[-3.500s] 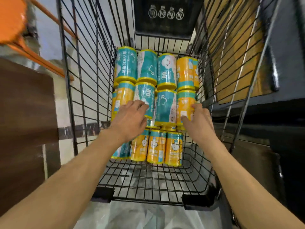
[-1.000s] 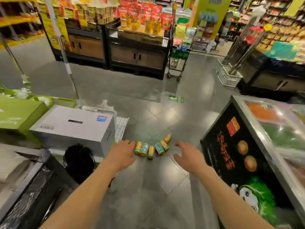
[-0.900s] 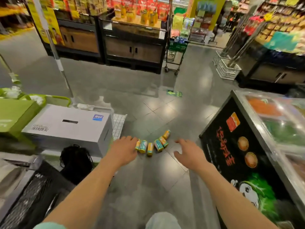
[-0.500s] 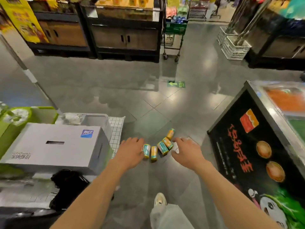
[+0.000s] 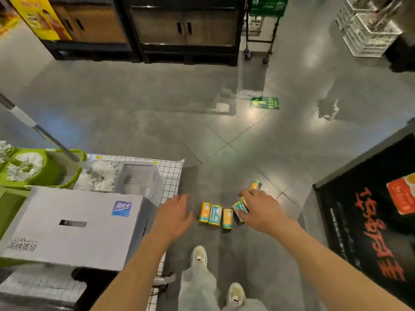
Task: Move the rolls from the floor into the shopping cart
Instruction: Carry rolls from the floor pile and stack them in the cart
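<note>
Rolls (image 5: 215, 215), small yellow-and-teal wrapped cylinders, lie in a row on the grey tiled floor (image 5: 224, 122). Right hand (image 5: 260, 209) covers the rightmost ones, grip unclear; left hand (image 5: 175, 214) hovers, fingers (image 5: 183, 198) spread, empty. Best gather several per hand.

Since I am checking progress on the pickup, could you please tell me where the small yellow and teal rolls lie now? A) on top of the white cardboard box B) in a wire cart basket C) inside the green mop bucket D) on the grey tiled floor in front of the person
D: the small yellow and teal rolls lie on the grey tiled floor, between the left hand and the right hand.
</note>
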Available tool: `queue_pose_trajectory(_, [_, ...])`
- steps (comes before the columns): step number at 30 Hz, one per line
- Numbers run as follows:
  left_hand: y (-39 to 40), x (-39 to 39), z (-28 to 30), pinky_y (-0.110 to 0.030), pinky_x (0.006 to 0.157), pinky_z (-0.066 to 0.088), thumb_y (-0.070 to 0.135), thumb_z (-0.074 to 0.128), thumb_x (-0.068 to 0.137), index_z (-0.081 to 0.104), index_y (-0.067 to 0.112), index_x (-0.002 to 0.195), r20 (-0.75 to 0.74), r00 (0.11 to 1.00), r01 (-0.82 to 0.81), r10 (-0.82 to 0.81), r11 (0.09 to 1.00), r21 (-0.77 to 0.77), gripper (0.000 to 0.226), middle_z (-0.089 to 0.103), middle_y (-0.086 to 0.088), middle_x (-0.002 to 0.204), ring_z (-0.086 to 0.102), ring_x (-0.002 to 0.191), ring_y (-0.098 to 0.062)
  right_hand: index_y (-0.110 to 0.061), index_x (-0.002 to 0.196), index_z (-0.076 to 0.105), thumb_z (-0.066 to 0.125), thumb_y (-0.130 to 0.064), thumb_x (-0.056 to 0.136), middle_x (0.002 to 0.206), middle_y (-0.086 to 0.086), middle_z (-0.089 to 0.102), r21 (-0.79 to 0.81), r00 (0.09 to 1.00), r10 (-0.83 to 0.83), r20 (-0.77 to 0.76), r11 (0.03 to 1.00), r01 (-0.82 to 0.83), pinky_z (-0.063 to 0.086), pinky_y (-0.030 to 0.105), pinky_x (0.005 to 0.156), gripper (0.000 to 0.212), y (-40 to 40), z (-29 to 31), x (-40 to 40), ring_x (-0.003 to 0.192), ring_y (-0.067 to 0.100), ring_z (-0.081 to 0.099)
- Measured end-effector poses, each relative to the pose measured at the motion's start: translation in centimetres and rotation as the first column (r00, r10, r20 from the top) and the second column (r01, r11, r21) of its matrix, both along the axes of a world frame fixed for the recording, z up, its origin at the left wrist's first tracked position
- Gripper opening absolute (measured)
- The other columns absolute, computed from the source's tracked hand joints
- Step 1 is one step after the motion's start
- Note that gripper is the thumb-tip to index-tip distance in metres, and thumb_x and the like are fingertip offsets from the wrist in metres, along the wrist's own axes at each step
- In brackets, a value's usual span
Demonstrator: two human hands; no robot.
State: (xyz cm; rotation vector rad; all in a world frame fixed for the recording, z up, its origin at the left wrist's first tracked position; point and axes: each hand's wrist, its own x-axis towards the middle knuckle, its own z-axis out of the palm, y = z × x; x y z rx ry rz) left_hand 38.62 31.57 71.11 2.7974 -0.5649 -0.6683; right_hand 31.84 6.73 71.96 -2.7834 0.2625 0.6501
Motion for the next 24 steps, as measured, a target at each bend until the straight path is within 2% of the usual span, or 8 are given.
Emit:
queue_pose_trajectory(2, [0.0, 3.2, -1.9, -0.042, 0.102, 0.044, 0.037, 0.050, 0.098, 0.041, 0.021, 0.147, -0.012, 0.999, 0.039, -0.039, 0.999, 0.035, 0.052, 0.054, -0.006, 0.135, 0.052, 0.124, -0.027, -0.027, 0.144, 0.044, 0.052, -0.047, 0.095, 0.140, 0.002, 0.055, -0.007, 1.000, -0.003, -0.023, 1.000, 0.003, 0.045, 0.037, 0.096, 0.053, -0.1, -1.7, 2.9, 0.128, 0.028, 0.052])
queue_pose_trajectory(6, [-1.4, 9.7, -6.6, -0.041, 0.100, 0.042, 0.035, 0.048, 0.097, 0.042, 0.018, 0.145, 0.003, 0.975, 0.218, -0.222, 0.963, 0.159, 0.051, 0.053, -0.007, 0.136, 0.050, 0.125, -0.029, -0.027, 0.145, 0.043, 0.053, -0.046, 0.096, 0.140, 0.002, 0.055, -0.010, 0.999, -0.021, -0.026, 1.000, 0.020, 0.044, 0.037, 0.099, 0.053, -0.7, -6.1, 8.5, 0.129, 0.028, 0.050])
queue_pose_trajectory(10, [-4.2, 14.4, -13.2, -0.041, 0.101, 0.043, 0.036, 0.050, 0.097, 0.037, 0.019, 0.150, 0.025, 0.969, 0.242, -0.245, 0.967, 0.076, 0.057, 0.051, -0.008, 0.138, 0.049, 0.126, -0.030, -0.025, 0.144, 0.044, 0.055, -0.044, 0.095, 0.136, 0.004, 0.057, 0.010, 0.998, -0.051, -0.036, 0.999, 0.051, 0.044, 0.038, 0.095, 0.054, -1.1, -13.4, 12.2, 0.127, 0.029, 0.051])
queue_pose_trajectory(13, [-5.3, 15.6, -21.4, -0.041, 0.102, 0.043, 0.036, 0.049, 0.097, 0.033, 0.020, 0.153, -0.050, 0.979, 0.199, -0.197, 0.979, 0.046, 0.060, 0.049, -0.008, 0.140, 0.048, 0.129, -0.031, -0.026, 0.143, 0.046, 0.058, -0.044, 0.094, 0.137, 0.003, 0.058, 0.083, 0.991, -0.125, -0.053, 0.988, 0.129, 0.046, 0.038, 0.093, 0.054, -1.2, -21.5, 13.6, 0.128, 0.029, 0.053])
queue_pose_trajectory(17, [-6.1, 16.0, -35.4, -0.044, 0.101, 0.045, 0.037, 0.051, 0.095, 0.037, 0.021, 0.149, -0.125, 0.982, 0.154, -0.144, 0.985, 0.078, 0.058, 0.051, -0.007, 0.138, 0.049, 0.127, -0.030, -0.026, 0.141, 0.046, 0.060, -0.045, 0.093, 0.137, 0.002, 0.058, 0.164, 0.974, -0.191, -0.122, 0.964, 0.209, 0.046, 0.037, 0.094, 0.054, -1.2, -34.8, 14.4, 0.129, 0.027, 0.052])
queue_pose_trajectory(24, [-6.4, 15.3, -58.2, -0.047, 0.098, 0.047, 0.038, 0.057, 0.092, 0.042, 0.021, 0.142, -0.192, 0.978, 0.095, -0.083, 0.994, 0.053, 0.056, 0.052, -0.008, 0.130, 0.053, 0.121, -0.033, -0.024, 0.138, 0.047, 0.064, -0.053, 0.088, 0.137, 0.003, 0.058, 0.125, 0.990, -0.069, -0.127, 0.989, 0.085, 0.049, 0.043, 0.096, 0.060, -2.4, -57.0, 15.7, 0.126, 0.030, 0.055])
